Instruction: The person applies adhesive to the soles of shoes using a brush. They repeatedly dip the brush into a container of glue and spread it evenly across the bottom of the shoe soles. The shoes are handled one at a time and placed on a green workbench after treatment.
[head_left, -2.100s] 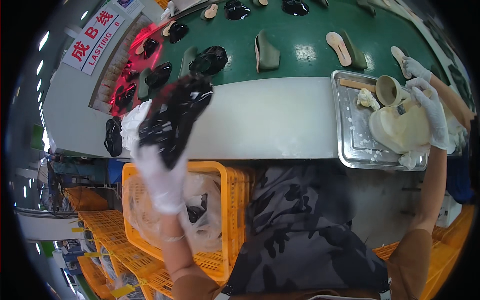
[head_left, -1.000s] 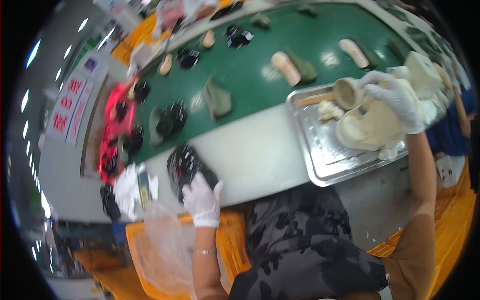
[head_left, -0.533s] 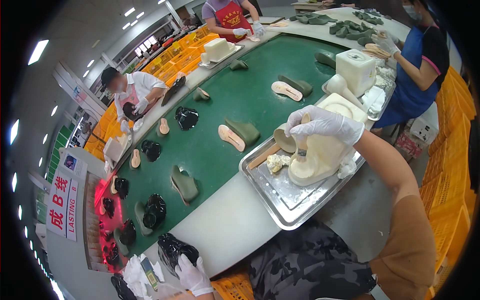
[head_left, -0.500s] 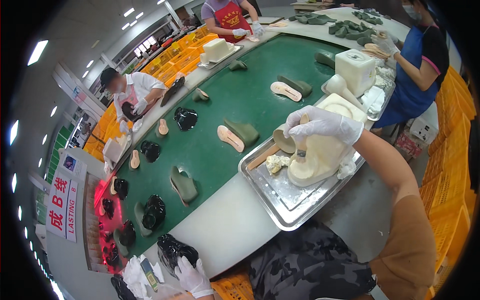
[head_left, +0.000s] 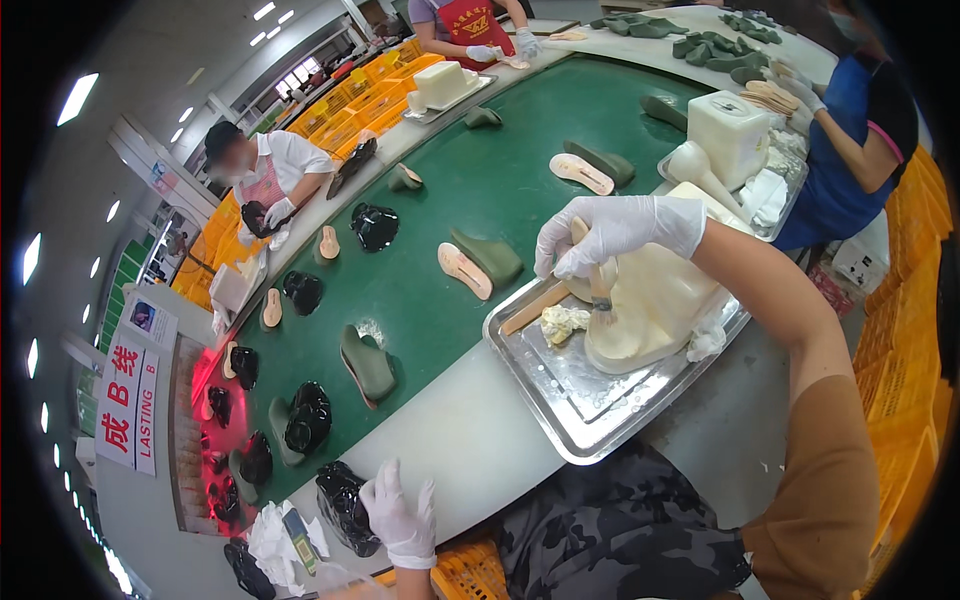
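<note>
We judge the black wrapped shoe [head_left: 345,505] light and slippery under our spread left hand [head_left: 403,517]; right hand [head_left: 618,232] clamps the brush [head_left: 598,290].

The left hand [head_left: 400,515] wears a white glove; the right hand [head_left: 615,232] wears a white glove too; the shoe upper [head_left: 345,505] by the left hand is shiny black; the conveyor belt [head_left: 470,200] is dark green with a white rim [head_left: 470,440]; the tray [head_left: 575,390] is shiny silver; the glue tub [head_left: 650,300] on it is cream with yellowish smears; the rag [head_left: 562,322] is pale yellow; the insoles [head_left: 464,270] are peach pink; the shoe lasts [head_left: 368,362] are olive green; the crates [head_left: 905,370] are bright orange; the trousers [head_left: 620,530] have a grey and black camouflage pattern; the sleeve [head_left: 820,500] is brown; a co-worker's apron [head_left: 835,150] is blue; the sign [head_left: 125,400] is white with red marks.
</note>
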